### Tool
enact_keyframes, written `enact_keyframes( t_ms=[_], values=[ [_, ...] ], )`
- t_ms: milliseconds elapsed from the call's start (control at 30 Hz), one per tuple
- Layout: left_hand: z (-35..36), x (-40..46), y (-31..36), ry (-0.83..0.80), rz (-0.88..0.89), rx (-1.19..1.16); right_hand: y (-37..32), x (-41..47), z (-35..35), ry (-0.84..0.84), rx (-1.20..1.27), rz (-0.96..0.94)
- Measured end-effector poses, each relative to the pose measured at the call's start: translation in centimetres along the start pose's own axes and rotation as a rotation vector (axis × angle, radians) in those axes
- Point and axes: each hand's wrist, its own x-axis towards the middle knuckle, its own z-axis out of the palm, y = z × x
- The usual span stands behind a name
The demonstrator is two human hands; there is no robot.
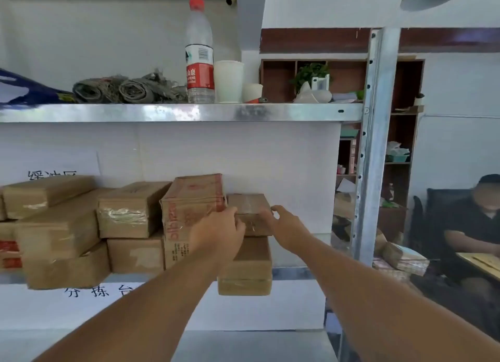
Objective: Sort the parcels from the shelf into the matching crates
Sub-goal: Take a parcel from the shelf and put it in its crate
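Note:
Several brown cardboard parcels are stacked on the middle shelf point(297, 272) of a metal rack. At the right end a small taped parcel point(250, 207) lies on top of a larger brown box point(247, 264). My left hand point(219, 233) grips the small parcel's left front corner, fingers curled onto its top. My right hand point(284, 223) holds its right side, thumb on the front edge and fingers reaching round the far side. Just left stands a taller box with red print point(189, 199). No crates are in view.
The top shelf point(176, 112) carries a water bottle point(199, 53), a white cup point(228, 81), rolled grey rags point(127, 90) and a blue bag point(24, 90). A steel upright point(376, 145) bounds the rack on the right. A seated person point(476, 226) is at far right.

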Motion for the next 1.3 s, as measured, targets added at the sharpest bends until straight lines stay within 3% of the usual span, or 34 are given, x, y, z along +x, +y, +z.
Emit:
enact_keyframes(
  t_ms=[200,333,433,533,767,967,1200,1300],
  values=[
    [1.6,2.9,3.0,-0.266,-0.298,0.13,-0.6,3.0,0.2,-0.208,0.298,0.34],
    [1.4,4.7,3.2,-0.369,-0.501,-0.108,-0.3,3.7,-0.9,-0.244,0.403,0.373],
    [1.6,5.4,2.6,-0.382,-0.517,-0.316,-0.2,4.0,-1.3,-0.253,0.426,0.354],
    [1.2,5.3,2.8,-0.367,-0.56,-0.287,0.1,4.0,-2.0,-0.248,0.429,0.325],
    [1.8,4.8,2.3,-0.262,-0.379,-0.26,0.1,2.3,-3.8,-0.193,0.438,0.235],
    [0.6,2.7,1.4,-0.205,-0.165,-0.509,0.0,-1.3,-4.8,-0.138,0.399,0.171],
    [-1.2,-0.3,1.8,-0.214,-0.177,-0.908,-1.7,-7.6,-6.5,0.043,0.553,0.264],
    [-2.9,-2.4,2.2,-0.228,-0.137,-0.946,-2.1,-10.7,-7.3,0.055,0.583,0.319]
  ],
)
